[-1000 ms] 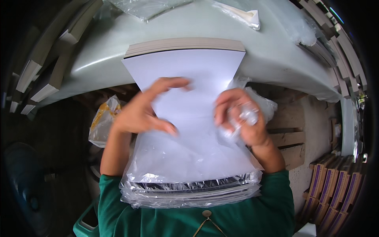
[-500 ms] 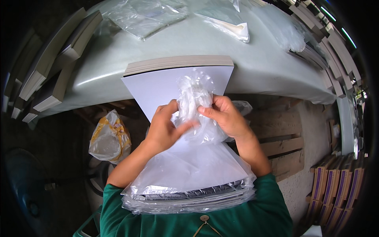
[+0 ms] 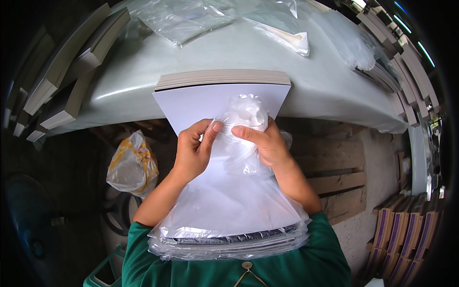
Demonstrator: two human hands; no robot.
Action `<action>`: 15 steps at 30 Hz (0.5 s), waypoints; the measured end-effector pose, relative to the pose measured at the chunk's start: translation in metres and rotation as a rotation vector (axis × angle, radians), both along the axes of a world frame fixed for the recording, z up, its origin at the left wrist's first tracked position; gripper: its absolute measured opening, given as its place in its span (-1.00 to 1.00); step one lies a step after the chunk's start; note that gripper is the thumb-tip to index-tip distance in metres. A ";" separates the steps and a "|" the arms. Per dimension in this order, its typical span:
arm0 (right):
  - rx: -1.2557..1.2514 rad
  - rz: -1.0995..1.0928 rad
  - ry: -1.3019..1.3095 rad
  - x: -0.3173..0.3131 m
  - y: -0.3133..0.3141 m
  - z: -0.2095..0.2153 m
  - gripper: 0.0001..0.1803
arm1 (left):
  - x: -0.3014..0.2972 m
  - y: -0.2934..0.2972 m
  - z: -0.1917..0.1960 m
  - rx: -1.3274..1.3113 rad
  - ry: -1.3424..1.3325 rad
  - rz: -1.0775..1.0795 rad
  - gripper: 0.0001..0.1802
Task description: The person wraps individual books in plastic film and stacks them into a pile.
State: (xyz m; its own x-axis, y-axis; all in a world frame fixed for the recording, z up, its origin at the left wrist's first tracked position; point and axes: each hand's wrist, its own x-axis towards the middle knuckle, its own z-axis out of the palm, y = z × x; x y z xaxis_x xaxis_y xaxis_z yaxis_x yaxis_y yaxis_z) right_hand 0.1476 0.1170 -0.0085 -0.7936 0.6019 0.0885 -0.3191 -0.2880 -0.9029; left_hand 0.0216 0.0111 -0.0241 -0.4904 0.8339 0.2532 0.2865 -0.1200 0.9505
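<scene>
Bunched clear plastic film (image 3: pixel 248 109) is crumpled between my hands, above a white-topped stack of boards (image 3: pixel 184 106). My right hand (image 3: pixel 273 147) is closed round the bunch, its thumb pressed across the front. My left hand (image 3: pixel 192 149) pinches the left edge of the film between thumb and fingers. The far end of the stack rests on the table edge. Nearer my body, clear plastic wrapping (image 3: pixel 229 205) covers a white surface and several layered edges. Whether that wrapping and the bunched film are one piece, I cannot tell.
The pale-covered table (image 3: pixel 119 93) holds flat plastic bags (image 3: pixel 186 19) and a white-edged packet (image 3: pixel 282 36) at the back. Thick boards (image 3: pixel 71 62) stand at the left. A tied plastic sack (image 3: pixel 134 162), a wooden pallet (image 3: pixel 334 162) and stacked cartons (image 3: pixel 401 225) lie below.
My left hand has come up from a loose reach to a pinch on the film. The bunch is gathered more tightly in my right hand. The view has shifted slightly.
</scene>
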 end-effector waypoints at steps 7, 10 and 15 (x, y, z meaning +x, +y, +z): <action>-0.138 0.014 -0.077 0.003 0.000 -0.008 -0.80 | 0.009 0.004 0.002 0.170 -0.150 0.076 -0.81; -0.105 -0.006 -0.039 0.004 0.001 -0.012 -0.82 | -0.006 -0.005 -0.004 0.164 -0.229 -0.025 -0.80; -0.168 -0.077 0.005 0.003 -0.001 -0.016 -0.84 | 0.002 -0.006 0.000 0.064 -0.134 -0.041 -0.76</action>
